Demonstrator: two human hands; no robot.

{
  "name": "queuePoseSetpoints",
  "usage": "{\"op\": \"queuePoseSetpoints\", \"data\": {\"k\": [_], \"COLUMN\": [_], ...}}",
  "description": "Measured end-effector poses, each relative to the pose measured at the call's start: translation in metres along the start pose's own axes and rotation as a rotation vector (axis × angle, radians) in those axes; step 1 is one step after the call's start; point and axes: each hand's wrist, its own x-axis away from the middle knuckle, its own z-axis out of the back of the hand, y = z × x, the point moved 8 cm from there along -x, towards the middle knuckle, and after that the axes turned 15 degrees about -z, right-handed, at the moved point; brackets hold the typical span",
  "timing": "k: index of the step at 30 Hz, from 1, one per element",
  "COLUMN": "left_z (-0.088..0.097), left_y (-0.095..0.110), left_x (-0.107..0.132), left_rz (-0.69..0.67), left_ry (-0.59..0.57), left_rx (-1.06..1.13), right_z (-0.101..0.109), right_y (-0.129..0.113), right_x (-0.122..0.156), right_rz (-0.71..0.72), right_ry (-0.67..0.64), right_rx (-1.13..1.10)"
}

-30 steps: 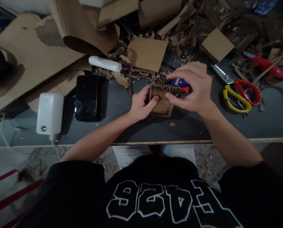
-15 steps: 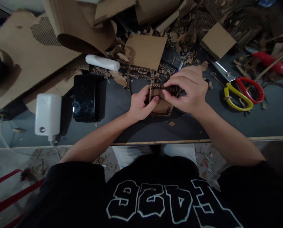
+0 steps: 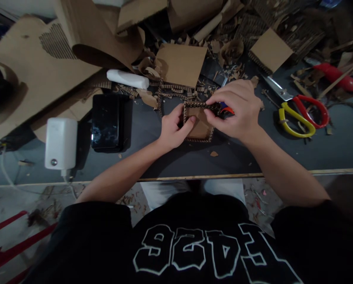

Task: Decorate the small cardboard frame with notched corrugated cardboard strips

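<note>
Small cardboard tray [image 3: 202, 129] over tabletop [image 3: 152, 159], near front edge.
Left hand [image 3: 175, 129] clamped on tray's left wall; right hand [image 3: 237, 109] pinching far rim [image 3: 195, 104]. Steady left, light right pressure should avoid crushing flutes.

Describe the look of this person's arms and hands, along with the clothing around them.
The left hand and right hand are ungloved. The forearms are bare, with no watch or bracelet showing. Short black sleeves join a black shirt bearing white-outlined characters.

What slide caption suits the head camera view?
Left hand grips a small cardboard tray; right hand at its rim.
</note>
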Motion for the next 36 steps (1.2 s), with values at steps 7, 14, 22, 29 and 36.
{"op": "queuePoseSetpoints", "data": {"k": [7, 14, 22, 29, 36], "left_z": [0.0, 0.0, 0.001, 0.002, 0.002], "left_y": [0.0, 0.001, -0.004, 0.003, 0.007], "left_x": [-0.001, -0.001, 0.001, -0.001, -0.002], "left_rz": [-0.018, -0.011, 0.011, -0.059, -0.083], "left_ry": [0.003, -0.006, -0.008, 0.006, -0.016], "left_rx": [-0.019, -0.01, -0.022, -0.018, -0.054], "right_z": [-0.017, -0.012, -0.025, -0.02, -0.017], "right_y": [0.019, 0.019, 0.023, 0.018, 0.022], "right_x": [0.001, 0.0, 0.007, 0.005, 0.004], "right_rz": [-0.077, -0.083, -0.101, -0.081, -0.161], "right_ry": [-0.181, -0.169, -0.216, -0.193, -0.23], "right_rx": [-0.079, -0.082, -0.089, -0.147, -0.194]}}
